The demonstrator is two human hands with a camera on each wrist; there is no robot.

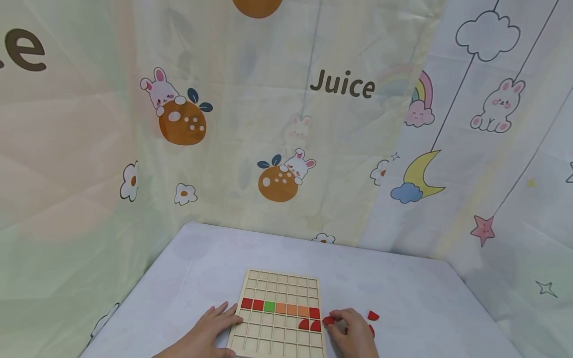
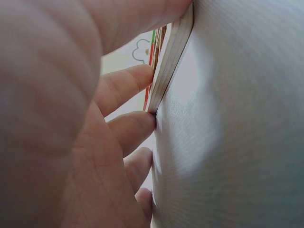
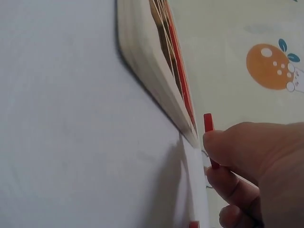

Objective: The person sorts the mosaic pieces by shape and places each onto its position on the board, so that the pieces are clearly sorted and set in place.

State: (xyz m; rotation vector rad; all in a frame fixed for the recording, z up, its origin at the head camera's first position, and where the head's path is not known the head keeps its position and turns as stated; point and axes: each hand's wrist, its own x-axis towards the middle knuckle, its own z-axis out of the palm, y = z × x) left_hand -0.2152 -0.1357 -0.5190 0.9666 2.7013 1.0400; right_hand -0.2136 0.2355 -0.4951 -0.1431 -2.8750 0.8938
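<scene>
A light wooden grid board (image 1: 264, 331) lies on the white table. One row holds red square tiles (image 1: 247, 303), a green square tile (image 1: 269, 307), several orange square tiles (image 1: 292, 310) and another red square at the right end. Just below, two red quarter-circle tiles (image 1: 315, 325) sit in the right-hand cells. My left hand (image 1: 209, 332) rests at the board's left edge, fingers spread, some fingertips touching its side in the left wrist view. Off the right edge, my right hand (image 1: 354, 332) pinches a red quarter-circle tile (image 3: 208, 122) between thumb and fingers, apart from the board.
Two loose red tiles lie right of my right hand: one red tile (image 1: 373, 315) farther back, another red tile (image 1: 371, 330) partly hidden by the hand. The table (image 1: 197, 268) ends at printed fabric curtains (image 1: 233, 124) at the back and sides.
</scene>
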